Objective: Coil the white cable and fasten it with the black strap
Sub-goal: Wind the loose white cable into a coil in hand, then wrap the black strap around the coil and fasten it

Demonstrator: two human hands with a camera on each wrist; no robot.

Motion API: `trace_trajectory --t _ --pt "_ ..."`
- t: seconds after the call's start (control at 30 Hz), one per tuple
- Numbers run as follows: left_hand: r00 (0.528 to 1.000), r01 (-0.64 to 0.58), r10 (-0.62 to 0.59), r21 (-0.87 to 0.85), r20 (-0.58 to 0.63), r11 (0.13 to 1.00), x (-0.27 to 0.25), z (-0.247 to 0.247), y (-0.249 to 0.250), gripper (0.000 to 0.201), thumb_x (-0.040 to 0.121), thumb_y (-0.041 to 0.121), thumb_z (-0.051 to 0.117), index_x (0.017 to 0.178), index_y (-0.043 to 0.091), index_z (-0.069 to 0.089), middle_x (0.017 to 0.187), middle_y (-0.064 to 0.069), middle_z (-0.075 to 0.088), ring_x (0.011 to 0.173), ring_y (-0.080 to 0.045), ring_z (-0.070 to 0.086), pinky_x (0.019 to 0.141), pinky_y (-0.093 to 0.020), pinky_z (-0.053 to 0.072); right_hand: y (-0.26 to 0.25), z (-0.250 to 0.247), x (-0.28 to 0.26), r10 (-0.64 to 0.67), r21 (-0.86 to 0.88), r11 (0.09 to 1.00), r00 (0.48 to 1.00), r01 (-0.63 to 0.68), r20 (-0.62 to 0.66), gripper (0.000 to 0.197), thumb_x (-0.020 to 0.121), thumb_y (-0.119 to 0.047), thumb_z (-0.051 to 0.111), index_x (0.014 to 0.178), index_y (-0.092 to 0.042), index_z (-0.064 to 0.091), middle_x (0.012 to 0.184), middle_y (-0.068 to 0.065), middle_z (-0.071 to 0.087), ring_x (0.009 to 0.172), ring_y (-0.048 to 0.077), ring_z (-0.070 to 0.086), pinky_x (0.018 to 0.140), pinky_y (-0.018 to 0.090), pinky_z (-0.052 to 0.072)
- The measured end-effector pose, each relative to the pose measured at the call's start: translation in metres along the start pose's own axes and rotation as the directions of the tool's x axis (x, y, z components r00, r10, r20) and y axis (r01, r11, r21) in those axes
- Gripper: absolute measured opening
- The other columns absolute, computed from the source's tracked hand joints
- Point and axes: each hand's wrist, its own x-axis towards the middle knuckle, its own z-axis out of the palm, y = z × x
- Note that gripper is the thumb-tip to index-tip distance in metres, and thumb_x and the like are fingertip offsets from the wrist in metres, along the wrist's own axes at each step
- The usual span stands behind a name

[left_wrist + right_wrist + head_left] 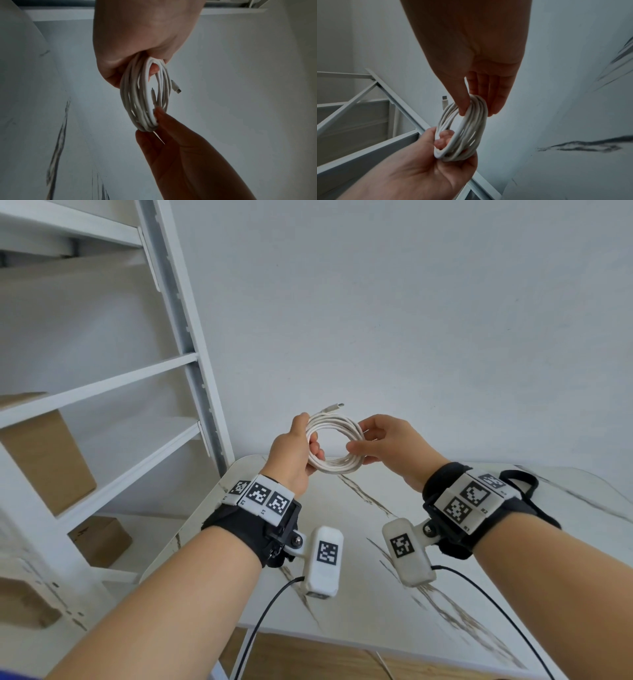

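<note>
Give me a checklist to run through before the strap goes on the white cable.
1. White cable wound into a coil: ok.
2. Left hand grips one side of the coil, fingers through it: ok.
3. Right hand pinches the opposite side between thumb and fingers: ok.
4. Loops bundled together: ok, slightly loose.
5. Plug end tucked in: not ok, it sticks out at the top.
6. Black strap in sight and reachable: cannot tell, no view shows it.

Showed a round white coiled cable (334, 445), a white marble-patterned bench (359, 508) veined grey-brown, white metal shelving (102, 392), brown cardboard boxes (44, 453), black-and-white checkered wrist markers (262, 496).
</note>
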Motion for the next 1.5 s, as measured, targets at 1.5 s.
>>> trace_trajectory --t 1.5 --pt "0.972 0.051 -0.095 0.2 0.216 0.978 -0.024 0.109 -0.052 0.035 0.091 0.026 0.049 0.061 0.008 0.047 0.039 0.001 0.032 0.035 -0.017 0.033 0.054 -0.028 0.038 0.055 -0.158 -0.044 0.209 -0.402 0.85 0.919 -0.34 -0.334 0.017 0.092 -0.011 0.055 0.096 -0.006 0.071 0.089 0.01 0.068 0.08 0.023 0.063 0.083 0.038 0.056"
